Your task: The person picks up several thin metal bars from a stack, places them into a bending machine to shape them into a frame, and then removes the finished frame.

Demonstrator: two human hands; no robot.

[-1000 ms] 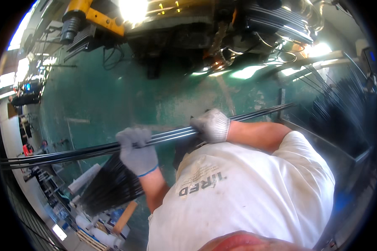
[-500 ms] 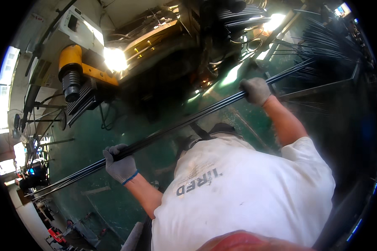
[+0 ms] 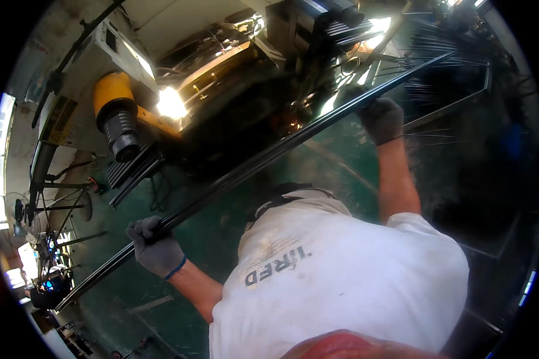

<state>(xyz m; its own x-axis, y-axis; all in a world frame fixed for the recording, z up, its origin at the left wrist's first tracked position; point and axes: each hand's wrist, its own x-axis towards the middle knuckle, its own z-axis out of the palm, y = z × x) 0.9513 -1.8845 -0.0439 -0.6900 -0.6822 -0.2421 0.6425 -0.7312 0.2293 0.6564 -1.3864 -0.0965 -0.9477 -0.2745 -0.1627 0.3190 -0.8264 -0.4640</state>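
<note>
Just past my white shirt (image 3: 341,263), the long dark rods (image 3: 245,168) slant across. Left of the shirt, my gloved left hand (image 3: 157,246) has fingers curled around them; ahead-right of it, my gloved right hand (image 3: 382,119) grips too. Farther, ahead-left of the shirt, hangs a yellow-topped cylinder (image 3: 113,94).

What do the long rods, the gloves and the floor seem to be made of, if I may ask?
Long rods: probably metal with a smooth dark finish, judging by the bright streaks along them, though dark plastic is possible. Gloves: likely fabric, soft and matte grey, with a blue edge at the left cuff. Floor: perhaps painted concrete; the green surface looks worn, with pale marks.
</note>
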